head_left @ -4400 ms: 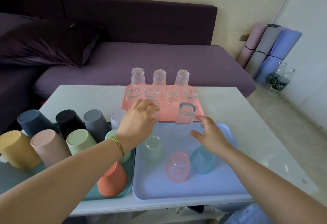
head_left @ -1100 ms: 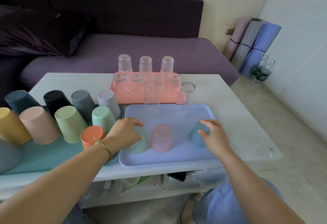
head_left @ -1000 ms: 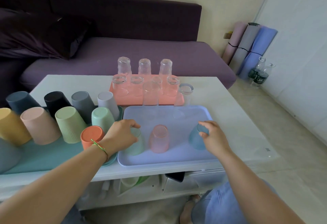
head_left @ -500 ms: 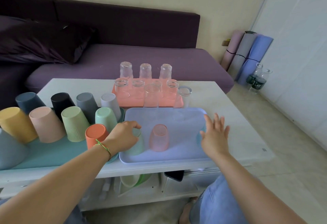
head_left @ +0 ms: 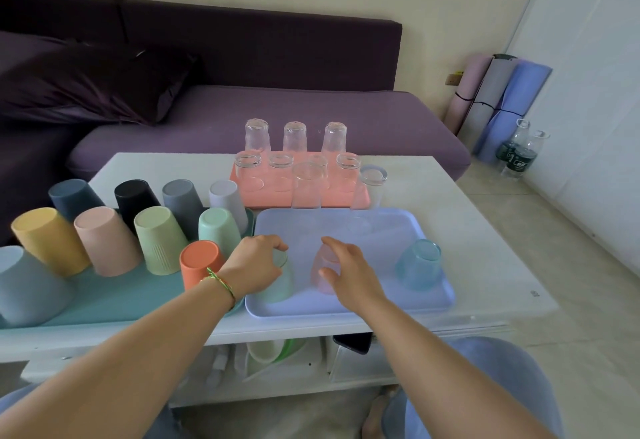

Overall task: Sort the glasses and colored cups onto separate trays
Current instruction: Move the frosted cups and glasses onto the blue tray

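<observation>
On the blue tray (head_left: 367, 301) stand three inverted tinted glasses. My left hand (head_left: 254, 267) grips the green glass (head_left: 280, 286) at the tray's front left. My right hand (head_left: 346, 270) has its fingers spread around the pink glass (head_left: 320, 275) in the middle, thumb at its front; the grasp looks loose. The blue glass (head_left: 419, 265) stands free at the right. Two clear glasses (head_left: 306, 185) (head_left: 369, 189) stand at the tray's far edge. Several clear glasses fill the salmon tray (head_left: 277, 199) behind. Several opaque coloured cups, among them an orange cup (head_left: 201, 262), sit inverted on the teal tray (head_left: 114, 300) at left.
The trays lie on a white low table (head_left: 485, 248) with a shelf underneath. A purple sofa (head_left: 311, 109) runs behind it. Rolled mats (head_left: 498, 99) and two bottles (head_left: 519, 154) stand at the right wall. My knees are below the table's front edge.
My right hand let go of the blue glass at the tray's right, lifted open, then moved left to the pink glass. My left hand has stayed on the green glass.
</observation>
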